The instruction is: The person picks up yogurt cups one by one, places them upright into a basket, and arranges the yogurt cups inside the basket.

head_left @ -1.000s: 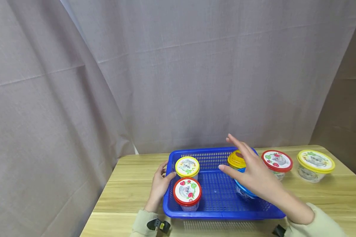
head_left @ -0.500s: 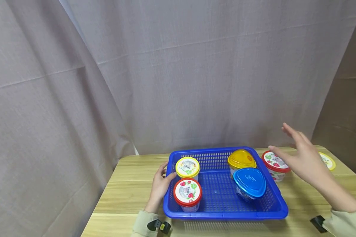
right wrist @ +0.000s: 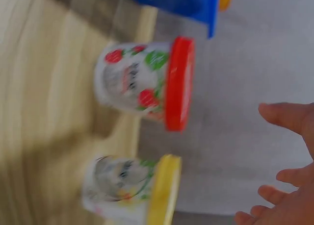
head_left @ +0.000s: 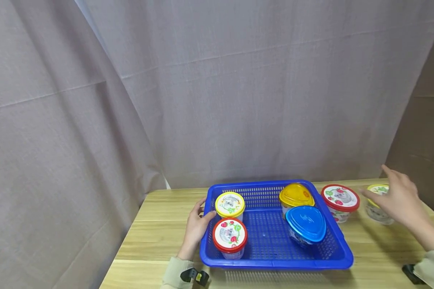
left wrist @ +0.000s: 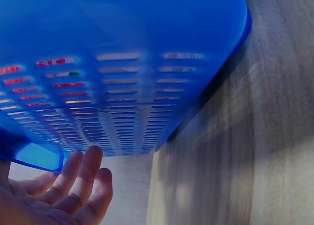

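My left hand [head_left: 195, 228] grips the left rim of a blue plastic basket [head_left: 271, 263], thumb over the rim and fingers outside. In the left wrist view, the fingers [left wrist: 88, 178] lie beneath the rim, near the slotted wall. My right hand [head_left: 401, 196], fingers spread and holding nothing, is over a clear tub with a yellow lid [head_left: 377, 216], partly covering it. A red-lidded tub [head_left: 340, 204] with strawberry prints stands on the table between basket and hand. The right wrist view shows both tubs, with the thumb [right wrist: 282, 116] apart from them.
Inside the basket, a yellow-lidded tub [head_left: 230, 204] and a red-lidded tub [head_left: 230, 237] stand at the left. An orange-yellow lidded tub [head_left: 296, 194] and a blue-lidded one [head_left: 306, 223] are at the right. A grey curtain [head_left: 238, 100] hangs behind the wooden table [head_left: 148, 228].
My right hand has moved right, from above the blue-lidded tub in the basket, past the red-lidded tub, to the yellow-lidded tub on the table. My left hand has stayed on the rim.
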### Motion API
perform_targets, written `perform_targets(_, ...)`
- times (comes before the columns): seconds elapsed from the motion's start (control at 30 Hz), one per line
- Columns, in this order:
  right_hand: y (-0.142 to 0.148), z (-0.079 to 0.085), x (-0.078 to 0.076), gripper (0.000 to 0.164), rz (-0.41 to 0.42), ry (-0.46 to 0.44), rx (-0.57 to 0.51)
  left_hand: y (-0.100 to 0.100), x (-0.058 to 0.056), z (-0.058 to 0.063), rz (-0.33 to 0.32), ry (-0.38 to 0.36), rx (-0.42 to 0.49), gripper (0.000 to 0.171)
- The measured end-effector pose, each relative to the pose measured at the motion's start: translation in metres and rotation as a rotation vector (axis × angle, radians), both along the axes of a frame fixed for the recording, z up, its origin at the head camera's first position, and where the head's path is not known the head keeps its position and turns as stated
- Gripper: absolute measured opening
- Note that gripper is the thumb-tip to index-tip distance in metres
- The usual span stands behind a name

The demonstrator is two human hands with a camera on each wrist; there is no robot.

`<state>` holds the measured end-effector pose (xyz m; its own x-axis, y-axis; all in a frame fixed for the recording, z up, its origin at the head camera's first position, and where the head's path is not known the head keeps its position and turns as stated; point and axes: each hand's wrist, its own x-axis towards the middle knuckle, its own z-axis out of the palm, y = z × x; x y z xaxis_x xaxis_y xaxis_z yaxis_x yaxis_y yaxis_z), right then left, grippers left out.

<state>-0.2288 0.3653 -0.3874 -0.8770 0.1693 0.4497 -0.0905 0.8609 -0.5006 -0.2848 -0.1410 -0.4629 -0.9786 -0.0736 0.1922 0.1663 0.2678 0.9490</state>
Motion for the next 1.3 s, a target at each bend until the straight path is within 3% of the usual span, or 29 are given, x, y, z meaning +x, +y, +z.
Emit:
perform_targets(0.23, 0.020, -0.020, -0.003, 0.110, -0.038, -0.113, -0.043, 0.002, 0.001, 0.001, -0.005, 0.009, 0.005, 0.064)
perform_targets(0.57, 0.032, -0.035, -0.011, 0.107, -0.037, -0.093, -0.037, 0.002, 0.002, 0.003, -0.004, 0.004, 0.025, 0.064)
perform_targets(0.87, 0.040, -0.040, -0.013, 0.115, -0.097, -0.167, -0.053, 0.003, 0.001, 0.002, 0.008, -0.007, 0.020, 0.062)
perform_targets(1.03, 0.049, -0.048, -0.013, 0.103, -0.086, -0.115, -0.051, 0.007, 0.018, 0.025, -0.006, 0.002, 0.026, 0.058)
perform_targets(1.13, 0.054, -0.053, -0.012, 0.096, -0.069, -0.096, -0.070, 0.005, 0.015, 0.021, -0.005, -0.005, 0.027, 0.059)
perform_targets(1.27, 0.061, -0.056, -0.010, 0.095, -0.078, -0.126, -0.075, 0.000, -0.002, -0.002, 0.007, -0.022, 0.018, 0.063)
perform_targets(1.3, 0.063, -0.057, -0.010, 0.096, -0.089, -0.137, -0.067, 0.000, -0.001, -0.002, 0.005, -0.019, 0.015, 0.064)
